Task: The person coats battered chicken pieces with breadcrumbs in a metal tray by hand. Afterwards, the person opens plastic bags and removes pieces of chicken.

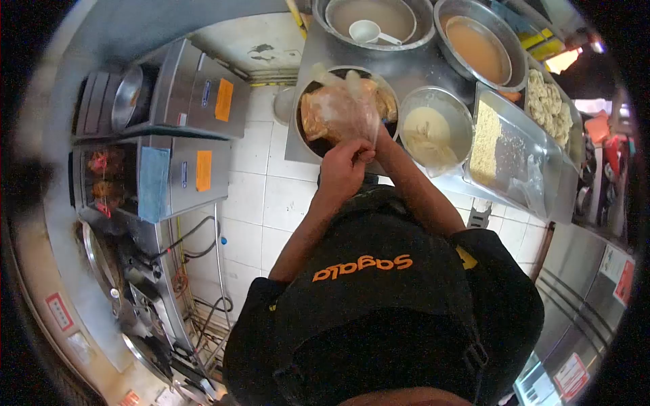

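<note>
My left hand [344,166] is closed, its fingertips pinching the lower edge of a loose, clear plastic glove [362,111]. My right hand [380,128] reaches into this glove from the right; the cloudy plastic blurs its fingers. The glove spreads over a round metal bowl [391,91] that holds orange-brown pieces, perhaps marinated meat [315,111]. Just right of my right hand stands a metal bowl [404,108] with pale yellow batter and another piece of clear plastic [437,157] on its near side.
Metal basins of cloudy liquid [423,34] and orange-brown liquid [477,51] stand behind; a white scoop [365,31] lies in the first. At right are a tray with yellowish crumbs [484,139] and a pan of pale coated pieces [545,105]. Steel appliances [193,176] line the left.
</note>
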A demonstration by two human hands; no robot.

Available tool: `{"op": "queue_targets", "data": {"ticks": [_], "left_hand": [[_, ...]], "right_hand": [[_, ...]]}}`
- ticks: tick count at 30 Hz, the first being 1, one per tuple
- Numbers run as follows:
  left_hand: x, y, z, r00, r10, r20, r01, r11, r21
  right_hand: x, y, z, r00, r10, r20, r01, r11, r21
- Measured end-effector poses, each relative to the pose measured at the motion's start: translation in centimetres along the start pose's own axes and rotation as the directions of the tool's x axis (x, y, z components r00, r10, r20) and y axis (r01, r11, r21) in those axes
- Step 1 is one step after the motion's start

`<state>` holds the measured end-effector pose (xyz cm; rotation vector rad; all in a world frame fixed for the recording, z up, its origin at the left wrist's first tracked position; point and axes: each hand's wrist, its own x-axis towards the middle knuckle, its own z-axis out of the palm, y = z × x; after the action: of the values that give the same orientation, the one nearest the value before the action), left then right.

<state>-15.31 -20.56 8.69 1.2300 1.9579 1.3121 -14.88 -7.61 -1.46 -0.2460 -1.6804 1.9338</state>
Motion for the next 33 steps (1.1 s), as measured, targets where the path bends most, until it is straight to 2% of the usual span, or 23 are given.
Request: {"op": "queue_targets", "data": {"ticks": [1, 3, 5, 6, 7, 9, 11, 12, 15, 17, 20, 23, 26, 30, 33], "left_hand": [[0.1, -0.2, -0.3, 0.999, 0.009, 0.039, -0.007, 0.999, -0.039], [0.3, -0.2, -1.0, 0.973, 0.076, 0.216, -0.062, 0.996, -0.07], [0.6, -0.5, -2.5, 0.928, 0.152, 0.34, -0.122, 0.987, -0.107], [0.7, -0.8, -3.2, 0.909, 0.191, 0.37, -0.153, 0.98, -0.129], [1.1, -1.2, -3.7, 0.888, 0.237, 0.393, -0.191, 0.97, -0.152], [1.8, -2.9, -5.5, 0.856, 0.179, 0.484, -0.12, 0.981, -0.15], [2.2, -4.6, -7.3, 0.815, 0.077, 0.575, -0.025, 0.995, -0.098], [2.2, -5.8, -8.0, 0.829, 0.152, 0.538, -0.088, 0.986, -0.143], [2.8, -7.4, -11.0, 0.795, 0.068, 0.603, 0.046, 0.984, -0.172], [3.0, -8.0, -13.1, 0.77, -0.039, 0.637, 0.125, 0.988, -0.091], [3.6, -9.3, -14.9, 0.75, -0.124, 0.65, 0.195, 0.98, -0.038], [4.5, -10.5, -15.6, 0.761, -0.093, 0.642, 0.158, 0.986, -0.045], [5.3, -10.9, -15.9, 0.789, -0.048, 0.613, 0.111, 0.992, -0.065], [6.1, -12.6, -15.0, 0.796, 0.001, 0.605, 0.084, 0.99, -0.113], [6.4, -12.4, -15.2, 0.801, -0.003, 0.599, 0.083, 0.991, -0.105]], "right_hand": [[0.3, -1.2, -0.1, 0.994, 0.096, -0.057, -0.08, 0.966, 0.245], [0.6, -3.8, 0.9, 0.975, 0.152, -0.162, -0.071, 0.906, 0.418], [0.4, -7.7, 3.1, 0.956, 0.03, -0.293, 0.049, 0.965, 0.257], [0.6, -5.4, 1.5, 0.928, -0.017, -0.372, 0.008, 1.0, -0.027], [0.8, -3.3, 0.0, 0.892, -0.064, -0.447, -0.081, 0.952, -0.296], [0.7, -3.3, 0.3, 0.81, -0.22, -0.544, -0.253, 0.705, -0.662], [0.5, -6.9, 1.8, 0.809, 0.096, -0.58, -0.549, 0.477, -0.686], [0.6, -8.3, 2.2, 0.757, 0.24, -0.608, -0.653, 0.324, -0.685], [-0.2, -1.7, -0.3, 0.786, 0.048, -0.616, -0.602, 0.281, -0.747], [0.0, -1.0, -0.1, 0.797, 0.15, -0.585, -0.603, 0.139, -0.786], [0.0, -1.5, 0.7, 0.733, 0.283, -0.618, -0.652, 0.037, -0.757], [-0.6, -0.5, 1.9, 0.747, 0.246, -0.617, -0.632, -0.024, -0.774], [-0.8, 0.9, 2.3, 0.811, 0.099, -0.577, -0.572, -0.074, -0.817], [-0.7, 1.8, -0.4, 0.902, 0.055, -0.428, -0.43, 0.044, -0.902], [-0.6, 1.7, -1.9, 0.915, 0.07, -0.398, -0.401, 0.274, -0.874]]}}
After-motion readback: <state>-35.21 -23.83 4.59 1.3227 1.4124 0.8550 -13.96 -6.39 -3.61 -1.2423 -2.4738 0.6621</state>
